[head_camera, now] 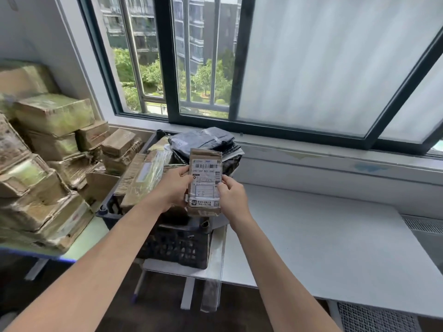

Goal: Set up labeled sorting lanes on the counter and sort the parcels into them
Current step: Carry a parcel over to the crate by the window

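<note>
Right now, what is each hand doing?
Left hand: holding the left edge of the brown parcel.
Right hand: fingers pinching the same parcel's right edge.

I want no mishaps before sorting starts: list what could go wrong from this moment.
1. Both the left hand and right hand hold the brown parcel only at its edges, over the black crate; a loose grip could drop it in.
2. No lane labels show on the white counter, so it may get misplaced.
3. The dark bags heaped on the crate might slide off.
</note>
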A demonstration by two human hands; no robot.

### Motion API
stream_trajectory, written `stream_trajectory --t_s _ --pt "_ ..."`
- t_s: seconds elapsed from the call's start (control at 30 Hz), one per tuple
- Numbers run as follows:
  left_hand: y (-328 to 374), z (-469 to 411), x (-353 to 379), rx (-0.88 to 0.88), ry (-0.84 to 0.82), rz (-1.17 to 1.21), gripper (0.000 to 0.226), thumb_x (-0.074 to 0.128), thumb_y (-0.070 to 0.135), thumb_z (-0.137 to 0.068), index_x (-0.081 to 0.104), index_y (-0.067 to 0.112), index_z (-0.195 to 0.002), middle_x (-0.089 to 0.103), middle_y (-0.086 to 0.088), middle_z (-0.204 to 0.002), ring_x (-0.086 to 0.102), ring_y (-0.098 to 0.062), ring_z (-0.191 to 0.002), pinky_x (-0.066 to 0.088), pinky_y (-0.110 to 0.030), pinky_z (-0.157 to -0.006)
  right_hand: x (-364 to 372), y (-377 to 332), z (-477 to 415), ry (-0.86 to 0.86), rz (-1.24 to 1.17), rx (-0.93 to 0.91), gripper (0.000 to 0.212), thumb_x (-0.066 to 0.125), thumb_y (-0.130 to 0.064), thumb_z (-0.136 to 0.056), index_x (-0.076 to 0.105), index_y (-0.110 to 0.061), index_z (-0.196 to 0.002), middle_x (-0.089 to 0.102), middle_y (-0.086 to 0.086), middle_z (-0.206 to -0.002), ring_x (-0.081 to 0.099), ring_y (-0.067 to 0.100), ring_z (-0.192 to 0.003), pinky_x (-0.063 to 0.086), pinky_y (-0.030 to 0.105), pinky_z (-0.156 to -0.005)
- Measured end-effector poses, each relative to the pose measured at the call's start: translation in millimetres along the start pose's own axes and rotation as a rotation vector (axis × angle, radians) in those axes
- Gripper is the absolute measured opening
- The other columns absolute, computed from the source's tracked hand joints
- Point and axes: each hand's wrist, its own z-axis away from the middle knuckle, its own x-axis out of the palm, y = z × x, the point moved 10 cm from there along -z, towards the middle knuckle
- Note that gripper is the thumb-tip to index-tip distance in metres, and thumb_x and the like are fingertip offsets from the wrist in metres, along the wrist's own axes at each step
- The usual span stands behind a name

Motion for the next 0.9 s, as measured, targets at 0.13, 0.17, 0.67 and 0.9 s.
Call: stream_trajectory --t_s 0.13,0.17,0.67,0.9 --pt "1 -5 0 -0.008 -0.006 -0.013 0.029 0.044 0.013 -0.103 0.063 0.035 -0.108 0.075 0.018 -0.076 0.076 -0.017 -0.068 0.061 -0.04 -0.05 2 2 -6 -0.006 -0.003 0.002 0.035 0.043 -0.011 -0.098 0.07 -0.017 -0.119 0.073 -0.002 -0.111 0.068 0.018 -0.103 0.056 0.044 -0.093" --pt "1 -6 0 -0.012 -0.011 -0.018 0.03 0.044 0.013 -0.103 0.063 0.036 -0.109 0.076 0.016 -0.078 0.076 -0.018 -0.069 0.062 -0.041 -0.052 3 2 -8 -0.001 0.001 0.003 0.036 0.043 -0.012 -0.098 0.07 -0.017 -0.12 0.074 -0.001 -0.112 0.067 0.019 -0.104 0.056 0.044 -0.093" --pt "-7 -34 -6 -0.048 0.041 -0.136 0.034 0.046 0.013 -0.103 0.061 0.023 -0.132 0.072 0.006 -0.094 0.072 -0.012 -0.072 0.062 -0.037 -0.06 11 18 -30 0.027 0.057 0.043 0.033 0.044 -0.009 -0.099 0.073 -0.015 -0.116 0.075 0.003 -0.11 0.069 0.023 -0.102 0.056 0.046 -0.091" --pt "-11 -45 -13 -0.003 0.112 -0.259 0.032 0.048 0.015 -0.103 0.062 0.018 -0.132 0.073 -0.004 -0.109 0.068 -0.013 -0.077 0.046 -0.017 -0.041 17 24 -37 0.013 0.082 0.069 0.032 0.045 -0.012 -0.099 0.073 -0.016 -0.114 0.075 0.002 -0.109 0.07 0.023 -0.101 0.057 0.045 -0.09"
